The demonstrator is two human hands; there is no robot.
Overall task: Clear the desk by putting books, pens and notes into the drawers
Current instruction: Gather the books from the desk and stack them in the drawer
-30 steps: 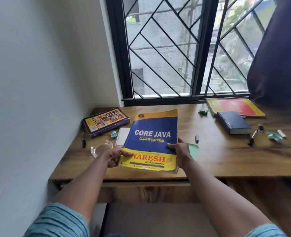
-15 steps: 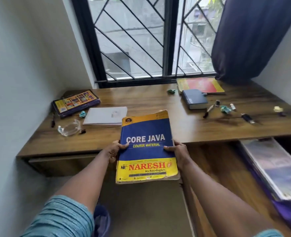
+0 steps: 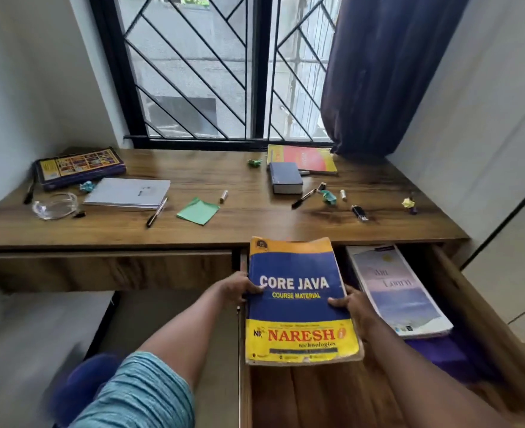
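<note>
I hold a blue and yellow Core Java book [image 3: 298, 298] flat over the open right drawer [image 3: 459, 307]. My left hand [image 3: 239, 288] grips its left edge and my right hand [image 3: 352, 307] grips its right edge. A pale book [image 3: 400, 291] lies inside the drawer to the right. On the desk [image 3: 224, 227] remain a dark boxed book [image 3: 79, 166], a white notebook [image 3: 128, 193], a green note [image 3: 198, 210], a pen [image 3: 157, 212], a grey-blue book [image 3: 285, 177] and a red and yellow book [image 3: 304, 159].
A clear glass dish [image 3: 54, 205], crumpled paper bits [image 3: 328, 196], a second pen [image 3: 303, 198] and small caps lie on the desk. The left drawer [image 3: 100, 270] is closed. A barred window [image 3: 224, 72] and a blue curtain [image 3: 384, 72] stand behind.
Both hands have carried the Core Java book off the desk's left side, down and to the right, over the open right drawer. The view swung right and down.
</note>
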